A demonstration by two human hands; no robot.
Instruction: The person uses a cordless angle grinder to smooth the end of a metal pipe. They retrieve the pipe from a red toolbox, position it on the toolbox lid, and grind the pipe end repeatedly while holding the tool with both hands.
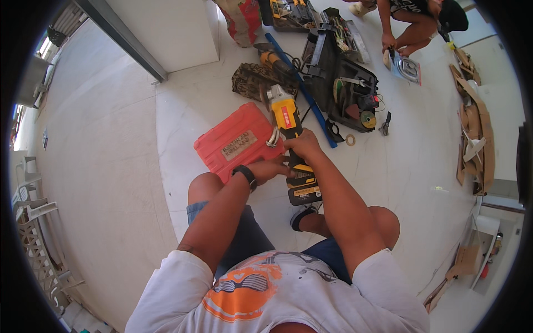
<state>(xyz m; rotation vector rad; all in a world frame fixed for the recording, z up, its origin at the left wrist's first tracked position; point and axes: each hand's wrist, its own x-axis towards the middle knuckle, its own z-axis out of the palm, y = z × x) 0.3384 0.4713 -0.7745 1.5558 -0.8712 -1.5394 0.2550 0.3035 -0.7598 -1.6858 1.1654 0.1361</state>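
A yellow and black cordless angle grinder [286, 114] is held in front of me, its metal head pointing away and its battery pack [305, 193] toward me. My right hand [305, 146] is wrapped round the middle of its body. My left hand [269, 169], with a black watch on the wrist, reaches to the grinder's left side near the battery end. Its fingers are apart and the tips seem to touch the handle. Under and left of the grinder lies a closed red plastic case [233, 139] with a handwritten cardboard label.
Beyond lie a camouflage bag [250, 80], another orange power tool [272, 61], a long blue bar [311, 100] and an open black toolbox [333, 83] with discs. Another person [408, 25] crouches at far right by a clear package [408, 69]. Flattened cardboard [472, 133] lies rightward.
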